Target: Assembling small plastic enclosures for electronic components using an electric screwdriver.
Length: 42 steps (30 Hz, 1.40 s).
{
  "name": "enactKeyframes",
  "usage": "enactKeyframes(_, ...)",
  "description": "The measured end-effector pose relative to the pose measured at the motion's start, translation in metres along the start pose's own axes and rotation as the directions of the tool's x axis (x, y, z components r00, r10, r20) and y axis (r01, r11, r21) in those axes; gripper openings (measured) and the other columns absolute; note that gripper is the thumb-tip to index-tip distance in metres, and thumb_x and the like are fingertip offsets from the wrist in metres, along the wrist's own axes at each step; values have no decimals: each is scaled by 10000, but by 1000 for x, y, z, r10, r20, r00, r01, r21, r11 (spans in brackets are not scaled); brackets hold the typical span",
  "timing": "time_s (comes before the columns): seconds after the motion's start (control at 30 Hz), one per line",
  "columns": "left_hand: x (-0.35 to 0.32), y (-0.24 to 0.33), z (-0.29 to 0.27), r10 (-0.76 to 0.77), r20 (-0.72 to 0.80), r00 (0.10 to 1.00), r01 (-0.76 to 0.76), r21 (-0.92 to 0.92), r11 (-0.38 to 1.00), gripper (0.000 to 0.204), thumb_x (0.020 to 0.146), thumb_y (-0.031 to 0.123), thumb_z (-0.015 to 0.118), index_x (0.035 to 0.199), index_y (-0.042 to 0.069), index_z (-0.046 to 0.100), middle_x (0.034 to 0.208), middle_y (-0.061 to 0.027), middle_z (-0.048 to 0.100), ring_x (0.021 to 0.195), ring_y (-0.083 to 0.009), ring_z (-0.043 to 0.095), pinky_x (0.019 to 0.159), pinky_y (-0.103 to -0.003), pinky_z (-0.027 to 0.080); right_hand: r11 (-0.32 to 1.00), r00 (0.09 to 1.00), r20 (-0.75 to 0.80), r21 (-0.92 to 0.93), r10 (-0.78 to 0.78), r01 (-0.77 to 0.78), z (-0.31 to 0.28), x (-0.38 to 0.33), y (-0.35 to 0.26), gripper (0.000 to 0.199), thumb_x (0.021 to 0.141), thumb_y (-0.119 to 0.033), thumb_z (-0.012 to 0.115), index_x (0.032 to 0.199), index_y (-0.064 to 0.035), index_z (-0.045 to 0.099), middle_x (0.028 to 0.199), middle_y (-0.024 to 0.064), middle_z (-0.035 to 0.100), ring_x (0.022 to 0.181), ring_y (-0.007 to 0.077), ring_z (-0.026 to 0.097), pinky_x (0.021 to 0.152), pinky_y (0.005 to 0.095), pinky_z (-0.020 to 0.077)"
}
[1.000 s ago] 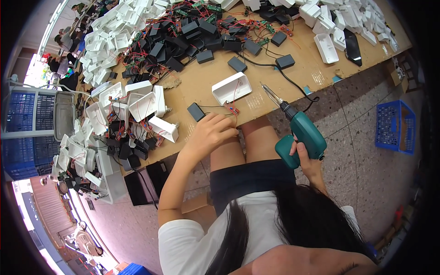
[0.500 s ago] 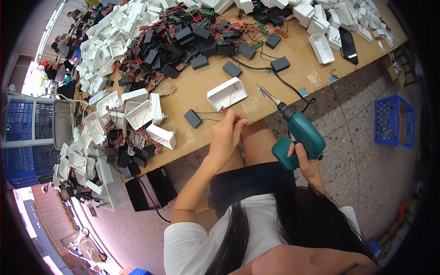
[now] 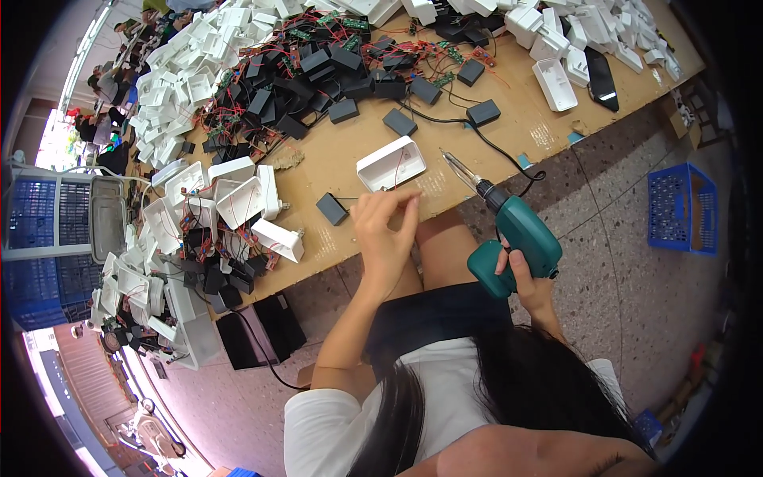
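My right hand (image 3: 526, 278) grips the handle of a green soldering gun (image 3: 524, 234), whose thin metal tip points toward the table edge. Just left of that tip lies an open white plastic case (image 3: 392, 164) with a thin red wire inside. Over the near edge of the case is my left hand (image 3: 384, 230), thumb and forefinger brought together at their tips; anything pinched there is too small to make out. Beside this hand a small black box (image 3: 332, 209) rests on the table, a dark wire running from it toward the case. The hand covers part of the wiring.
Black boxes with red wires and green boards (image 3: 318, 71) are heaped at the back. White cases (image 3: 179, 87) pile up at far left, more near left. A black phone (image 3: 602, 79) lies at right. A blue crate (image 3: 681, 208) stands on the floor. A black cord (image 3: 509, 151) crosses the table edge.
My left hand has lifted and turned slightly, its fingers shifting up and left toward the case. The soldering gun stays almost in place.
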<state>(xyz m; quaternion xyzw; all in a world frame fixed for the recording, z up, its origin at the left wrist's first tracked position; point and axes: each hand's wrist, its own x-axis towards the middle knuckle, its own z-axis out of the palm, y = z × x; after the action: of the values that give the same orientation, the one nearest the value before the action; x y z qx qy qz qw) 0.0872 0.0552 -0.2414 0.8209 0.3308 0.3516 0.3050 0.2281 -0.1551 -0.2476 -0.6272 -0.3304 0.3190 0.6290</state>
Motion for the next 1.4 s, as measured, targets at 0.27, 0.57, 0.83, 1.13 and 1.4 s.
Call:
enactKeyframes(0.27,17,-2,13,-45,-156,987,88,284,955,128,873,121,806,987,113,747,960,-15,689,897,-201,588,874,-369,342,998,995,-99,-61,-5,-1,13,13,-11,146,893,-78,729,959,40,673,864,108,625,729,206,662,662,342,511)
enactKeyframes(0.57,31,-27,37,54,-332,942,89,400,912,140,893,131,783,989,85,692,1339,-125,573,1263,-325,541,1054,-494,361,952,994,-15,-288,-110,101,38,44,-22,185,866,-67,784,978,34,678,912,130,650,781,251,652,704,335,509)
enactKeyframes(0.83,35,-45,40,21,-343,939,118,381,917,144,889,117,786,982,72,686,1320,-102,596,1294,-311,565,1052,-489,374,969,999,-39,-247,-27,16,58,59,-12,183,884,-75,789,970,38,673,907,131,643,765,248,644,690,333,503)
enactKeyframes(1.13,35,-59,37,16,-345,938,117,362,925,141,881,91,785,983,71,690,1335,-90,588,1329,-311,557,1051,-488,376,973,998,-64,-227,16,-30,74,67,-1,195,897,-85,787,996,42,677,905,125,641,760,236,635,690,336,505)
enactKeyframes(1.4,32,-65,28,15,-327,945,104,343,934,145,877,81,783,996,69,700,1342,-88,582,1342,-314,551,1057,-486,375,977,996,-87,-206,29,-47,85,65,-2,211,899,-77,788,1036,46,684,912,119,643,770,217,630,697,325,509)
